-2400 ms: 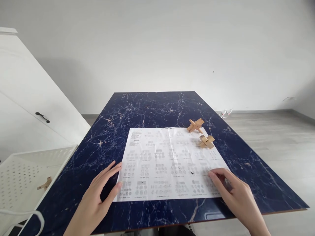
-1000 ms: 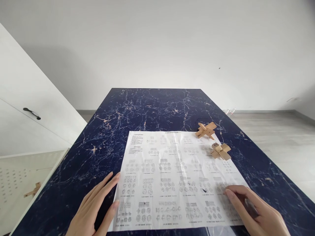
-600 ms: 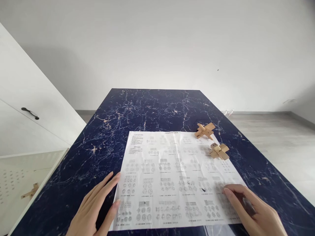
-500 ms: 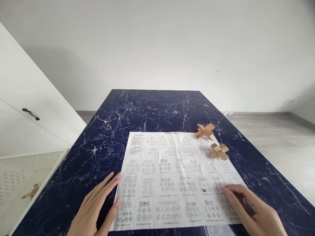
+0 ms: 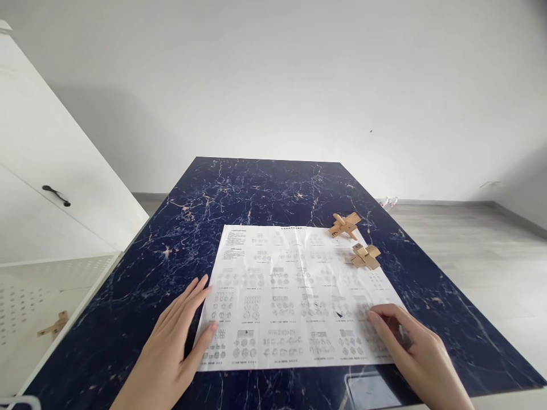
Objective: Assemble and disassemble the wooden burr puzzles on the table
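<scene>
A white sheet of paper [image 5: 267,285] printed with rows of small diagrams lies on the blue marbled table [image 5: 256,193]. Across the sheet's left edge rests my left hand [image 5: 175,336], fingers stretched out and thumb apart, holding nothing. On the lower right of the sheet is my right hand [image 5: 414,344], its thumb and forefinger tips drawn together against the paper. Whatever may be between them is hidden. Near the sheet's upper right corner sit two interlocking wooden puzzles, a browner one [image 5: 345,226] and a paler one [image 5: 366,257].
A dark, shiny rectangular object with a pale reflection [image 5: 371,390] lies at the table's front edge. On the left, a white perforated surface [image 5: 25,307] holds another wooden puzzle [image 5: 54,324], below a white cabinet [image 5: 51,148]. A pale wall [image 5: 273,85] stands behind the table.
The view has shifted, so the paper and both hands appear higher and more of the shiny rectangular object shows. Both hands keep their places and poses on the paper.
</scene>
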`<action>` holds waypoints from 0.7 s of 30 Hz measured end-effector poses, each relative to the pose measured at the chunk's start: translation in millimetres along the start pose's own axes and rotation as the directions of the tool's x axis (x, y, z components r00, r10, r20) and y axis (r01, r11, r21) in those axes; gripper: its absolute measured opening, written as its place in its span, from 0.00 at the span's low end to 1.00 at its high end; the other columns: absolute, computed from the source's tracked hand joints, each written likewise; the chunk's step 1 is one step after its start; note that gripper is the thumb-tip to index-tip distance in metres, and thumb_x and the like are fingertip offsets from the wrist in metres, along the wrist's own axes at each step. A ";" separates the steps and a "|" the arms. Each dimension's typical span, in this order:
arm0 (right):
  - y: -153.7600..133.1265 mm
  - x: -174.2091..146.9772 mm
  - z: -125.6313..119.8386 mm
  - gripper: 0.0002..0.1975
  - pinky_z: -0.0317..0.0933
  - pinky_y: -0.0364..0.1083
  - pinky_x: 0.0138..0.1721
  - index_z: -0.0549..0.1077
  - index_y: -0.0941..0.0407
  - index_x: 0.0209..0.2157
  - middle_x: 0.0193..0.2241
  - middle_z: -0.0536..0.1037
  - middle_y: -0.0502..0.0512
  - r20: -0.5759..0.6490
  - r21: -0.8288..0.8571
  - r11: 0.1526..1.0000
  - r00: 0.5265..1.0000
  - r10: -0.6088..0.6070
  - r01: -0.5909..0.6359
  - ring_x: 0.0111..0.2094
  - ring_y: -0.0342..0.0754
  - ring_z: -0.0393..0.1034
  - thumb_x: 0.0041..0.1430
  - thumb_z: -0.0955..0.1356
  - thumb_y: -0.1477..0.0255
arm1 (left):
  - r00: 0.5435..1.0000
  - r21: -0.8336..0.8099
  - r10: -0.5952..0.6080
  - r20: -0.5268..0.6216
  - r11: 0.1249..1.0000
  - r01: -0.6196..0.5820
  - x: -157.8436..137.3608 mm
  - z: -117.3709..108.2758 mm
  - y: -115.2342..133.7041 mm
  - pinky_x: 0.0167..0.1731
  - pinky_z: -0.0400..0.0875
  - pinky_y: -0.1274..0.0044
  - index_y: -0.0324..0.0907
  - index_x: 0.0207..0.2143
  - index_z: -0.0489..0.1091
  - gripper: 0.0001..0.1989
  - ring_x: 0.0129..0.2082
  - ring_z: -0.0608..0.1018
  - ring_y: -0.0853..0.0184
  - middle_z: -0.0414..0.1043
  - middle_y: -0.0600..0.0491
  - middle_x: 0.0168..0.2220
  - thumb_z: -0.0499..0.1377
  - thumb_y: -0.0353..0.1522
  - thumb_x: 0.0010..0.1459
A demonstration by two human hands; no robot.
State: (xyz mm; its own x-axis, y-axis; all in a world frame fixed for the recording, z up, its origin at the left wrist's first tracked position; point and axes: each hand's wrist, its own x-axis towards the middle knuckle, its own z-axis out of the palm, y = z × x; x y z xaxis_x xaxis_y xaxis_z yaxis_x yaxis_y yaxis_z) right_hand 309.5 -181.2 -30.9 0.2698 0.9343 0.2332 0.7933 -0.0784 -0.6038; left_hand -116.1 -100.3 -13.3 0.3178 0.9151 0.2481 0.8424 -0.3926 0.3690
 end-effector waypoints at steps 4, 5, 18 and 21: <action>-1.4 5.7 1.0 0.13 0.69 0.45 0.34 0.75 0.50 0.41 0.33 0.79 0.53 0.016 -0.031 0.991 0.991 -0.130 0.130 0.31 0.50 0.75 0.75 0.66 0.56 | 0.992 -0.055 0.061 0.112 0.997 -0.055 26.6 -1.4 22.6 0.65 0.73 0.48 0.60 0.78 0.43 0.34 0.79 0.51 0.45 0.45 0.52 0.80 0.52 0.47 0.76; -3.5 8.7 1.2 0.12 0.70 0.45 0.36 0.75 0.50 0.43 0.35 0.80 0.54 0.007 -0.044 0.981 0.982 -0.187 0.188 0.33 0.51 0.76 0.75 0.66 0.57 | 0.987 -0.061 0.099 0.127 0.994 -0.092 36.1 -1.9 29.5 0.66 0.70 0.46 0.60 0.78 0.41 0.34 0.80 0.48 0.45 0.42 0.52 0.81 0.52 0.47 0.77; -28.6 142.2 -6.1 0.20 0.68 0.63 0.52 0.68 0.55 0.61 0.56 0.76 0.70 -0.076 -0.499 0.825 0.934 -0.348 0.267 0.54 0.68 0.74 0.73 0.63 0.62 | 0.904 0.045 0.384 -0.190 0.923 -0.383 152.0 41.1 19.0 0.74 0.47 0.42 0.55 0.79 0.36 0.38 0.80 0.31 0.45 0.23 0.46 0.82 0.54 0.43 0.77; -32.1 166.7 -3.2 0.20 0.66 0.61 0.50 0.70 0.53 0.60 0.51 0.79 0.68 0.037 -0.601 0.763 0.962 -0.272 0.239 0.52 0.67 0.75 0.72 0.63 0.62 | 0.911 0.040 0.350 -0.216 0.936 -0.350 156.2 36.6 -2.7 0.74 0.49 0.44 0.50 0.78 0.40 0.35 0.81 0.34 0.45 0.26 0.41 0.82 0.52 0.44 0.77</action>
State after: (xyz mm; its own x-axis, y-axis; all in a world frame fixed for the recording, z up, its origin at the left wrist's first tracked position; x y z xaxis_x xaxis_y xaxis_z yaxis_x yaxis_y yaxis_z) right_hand 330.7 -24.1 29.8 0.0235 0.9327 0.3598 0.9975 -0.0458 0.0536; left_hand -52.8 47.0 -8.3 0.4910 0.6768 0.5485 0.6945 -0.6842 0.2226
